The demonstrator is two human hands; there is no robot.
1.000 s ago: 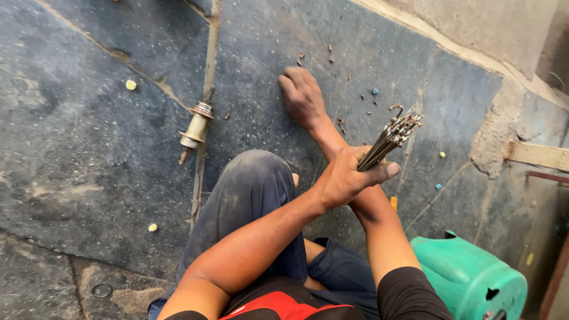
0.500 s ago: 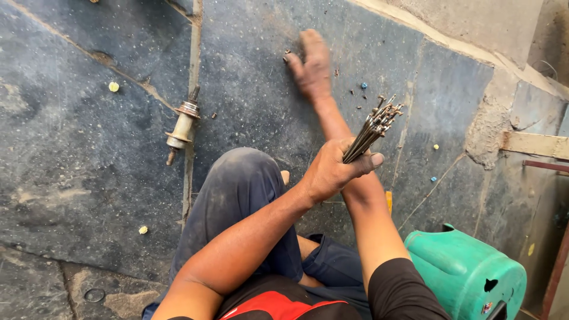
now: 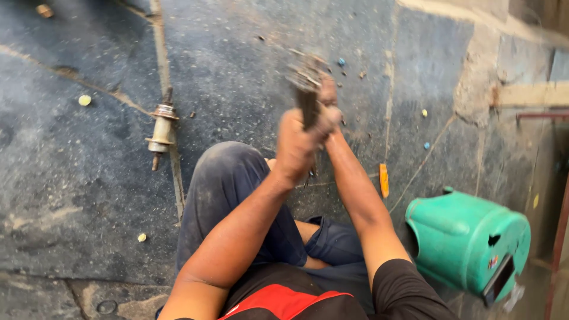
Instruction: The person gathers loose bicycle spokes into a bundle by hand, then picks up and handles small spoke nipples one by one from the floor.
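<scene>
Spokes [image 3: 306, 95], a bundle of thin metal rods, stand nearly upright in our left hand [image 3: 299, 145], just above our raised knee [image 3: 228, 172], which we use as our landmark. Our left fingers are clenched round the lower part of the bundle; the upper ends are blurred, so we cannot count the rods or see their tips clearly. Our right hand [image 3: 328, 89] sits just beyond the bundle, farther from the knee, and is largely hidden and smeared; we cannot tell whether its fingers are closed on anything.

We judge the main risk to be the rods slipping: the grip holds many loose pieces at once, and if it slackens, some could slide out and scatter across the dark stone floor [image 3: 77, 178] beyond the knee. Their ends could also jab the right hand, which is so near them. Left of the knee lies a metal hub axle [image 3: 161, 127] on the floor joint, and small bits [image 3: 85, 100] are strewn about; dropped rods could roll among them. To the right of the knee a green plastic container [image 3: 468, 237] lies tipped, well apart from the hands.
</scene>
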